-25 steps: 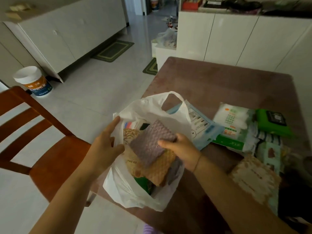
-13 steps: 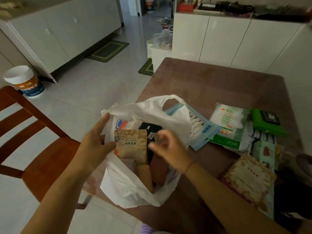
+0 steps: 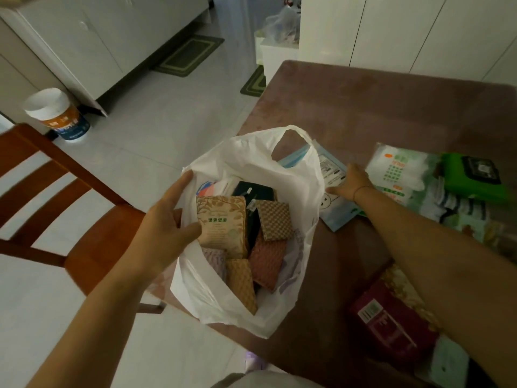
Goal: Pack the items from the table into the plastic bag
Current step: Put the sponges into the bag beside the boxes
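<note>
A white plastic bag [image 3: 279,169] stands open at the table's left edge, holding a beige nut packet [image 3: 222,224], several checkered cloths [image 3: 274,222] and a black box [image 3: 253,190]. My left hand [image 3: 165,219] grips the bag's left rim and keeps its mouth wide. My right hand [image 3: 351,183] lies on a pale blue flat packet [image 3: 334,214] just right of the bag, fingers spread over it. Further right on the table are a white and green tissue pack [image 3: 394,169], a green wipes pack [image 3: 472,177] and a dark red packet [image 3: 391,323].
The brown table [image 3: 391,107] runs back to white cabinets [image 3: 391,32]. A wooden chair [image 3: 70,219] stands left of the bag. A white bucket [image 3: 56,113] and floor mats sit on the tiled floor. More packets lie at the table's right edge.
My right hand let the purple cloth go in the bag, came out and moved right onto the blue packet. My left hand stayed on the bag's rim.
</note>
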{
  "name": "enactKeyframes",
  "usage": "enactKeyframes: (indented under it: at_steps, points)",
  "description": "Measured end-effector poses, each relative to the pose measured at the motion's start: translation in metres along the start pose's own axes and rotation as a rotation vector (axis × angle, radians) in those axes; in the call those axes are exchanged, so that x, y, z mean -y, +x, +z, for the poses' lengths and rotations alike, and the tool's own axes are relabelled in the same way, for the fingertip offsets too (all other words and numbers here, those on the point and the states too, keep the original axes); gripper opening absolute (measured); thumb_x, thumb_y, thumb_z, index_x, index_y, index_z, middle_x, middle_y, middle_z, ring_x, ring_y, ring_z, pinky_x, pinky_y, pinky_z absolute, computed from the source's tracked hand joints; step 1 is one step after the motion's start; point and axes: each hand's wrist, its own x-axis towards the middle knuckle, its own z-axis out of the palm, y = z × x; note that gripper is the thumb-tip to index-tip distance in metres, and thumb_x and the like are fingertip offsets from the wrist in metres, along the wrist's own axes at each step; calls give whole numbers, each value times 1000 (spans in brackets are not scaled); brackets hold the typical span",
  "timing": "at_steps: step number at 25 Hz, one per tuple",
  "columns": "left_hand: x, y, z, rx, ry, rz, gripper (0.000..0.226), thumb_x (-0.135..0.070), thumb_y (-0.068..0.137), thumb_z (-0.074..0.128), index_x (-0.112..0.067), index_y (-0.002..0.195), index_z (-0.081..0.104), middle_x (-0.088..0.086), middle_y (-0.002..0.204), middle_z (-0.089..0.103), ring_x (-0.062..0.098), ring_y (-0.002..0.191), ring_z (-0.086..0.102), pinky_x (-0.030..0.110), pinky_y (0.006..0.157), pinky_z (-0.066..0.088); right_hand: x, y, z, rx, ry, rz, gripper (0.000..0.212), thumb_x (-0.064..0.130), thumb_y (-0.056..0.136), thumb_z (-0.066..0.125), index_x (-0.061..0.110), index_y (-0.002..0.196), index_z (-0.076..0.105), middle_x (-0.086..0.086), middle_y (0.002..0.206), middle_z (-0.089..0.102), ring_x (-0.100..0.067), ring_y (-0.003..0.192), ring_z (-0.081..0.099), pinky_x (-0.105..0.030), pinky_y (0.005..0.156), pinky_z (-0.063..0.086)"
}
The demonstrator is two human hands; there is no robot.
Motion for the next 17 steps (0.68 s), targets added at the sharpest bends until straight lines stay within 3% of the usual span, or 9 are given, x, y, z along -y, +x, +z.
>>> enactKeyframes:
  at_steps: [4,10,13,17]
  points:
    - [-6,-3,4,-19,60,20,84,-17,74,72,-62,126,25,-31,106,52,0,88,62,10,52,50,7,18,14,-1,-273,89,115,69,55,73,12,143,25,-17,147,33,-36,135,33,-49,111,26]
    - [-5,-3,8,-49,100,22,83,-15,75,72,-62,124,25,-20,118,51,9,96,61,12,56,49,16,29,11,63,-180,245,110,61,48,82,15,137,36,-13,144,40,-35,135,32,-49,113,19]
    - [-5,-4,9,-60,117,34,82,-14,75,73,-61,124,26,-22,116,50,8,96,59,11,57,49,21,28,10,48,-120,273,112,53,49,86,13,139,32,-13,144,39,-34,134,35,-45,111,32]
    - [-3,-5,10,-68,110,42,82,-14,75,72,-62,123,27,-18,121,51,14,103,60,31,73,54,18,19,18,28,178,263,76,33,61,85,12,125,49,-12,126,59,-33,114,57,-44,98,49]
